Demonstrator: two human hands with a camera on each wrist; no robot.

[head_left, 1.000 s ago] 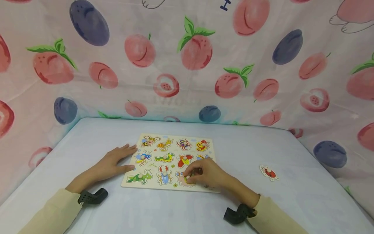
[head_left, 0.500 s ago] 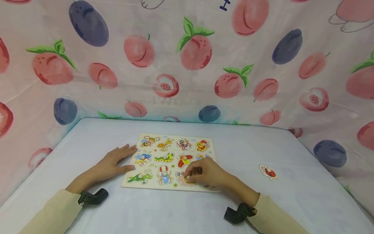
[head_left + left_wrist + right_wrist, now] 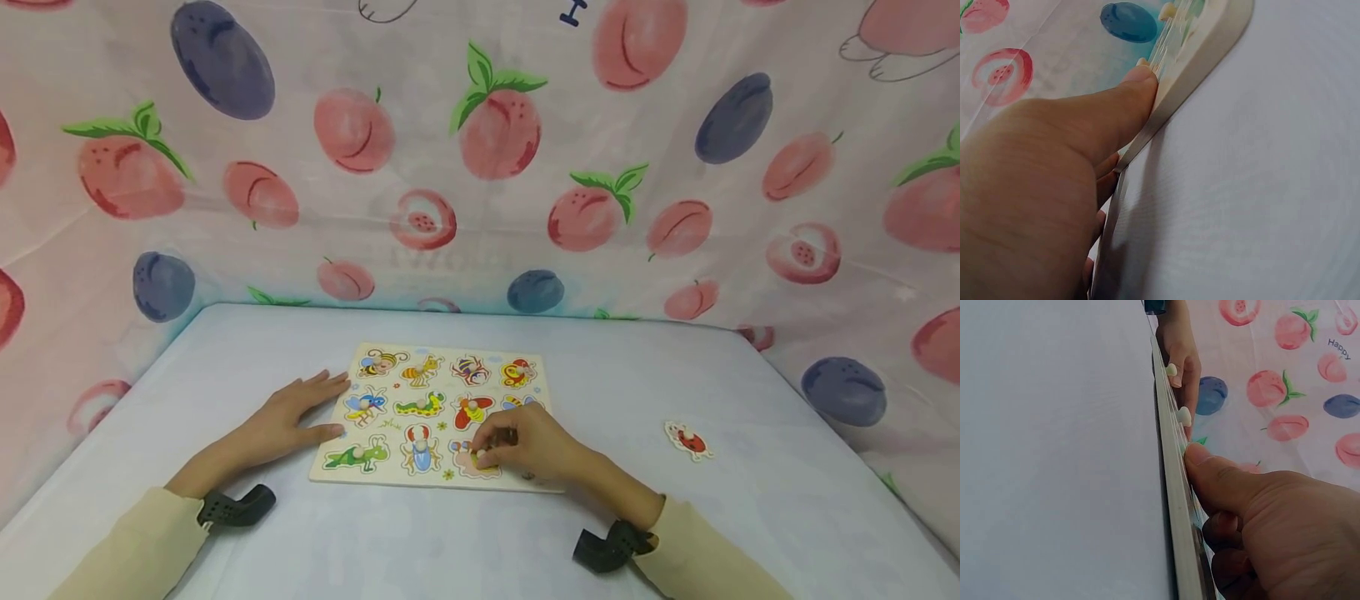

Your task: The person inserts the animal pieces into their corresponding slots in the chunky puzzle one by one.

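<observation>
A wooden knob puzzle board (image 3: pixel 390 477) with several colourful insect pieces lies flat on the white table. My left hand (image 3: pixel 288 421) rests along its left edge, fingers spread and straight. In the left wrist view the left thumb (image 3: pixel 1125 103) touches the board's rim. My right hand (image 3: pixel 534 446) is over the lower right part of the board, pinching a mostly hidden pink puzzle piece (image 3: pixel 467 467) between thumb and fingertips. The piece sits beside the blue beetle piece (image 3: pixel 422 457). From the right wrist view, the right thumb (image 3: pixel 1222 478) is right at the board's surface, and the held knob is hidden.
A loose red ladybug piece (image 3: pixel 688 440) lies on the white table (image 3: pixel 360 542) to the right of the board. Behind the table hangs a fruit-patterned cloth (image 3: pixel 420 158). Black wrist mounts (image 3: pixel 238 506) sit at both sleeves.
</observation>
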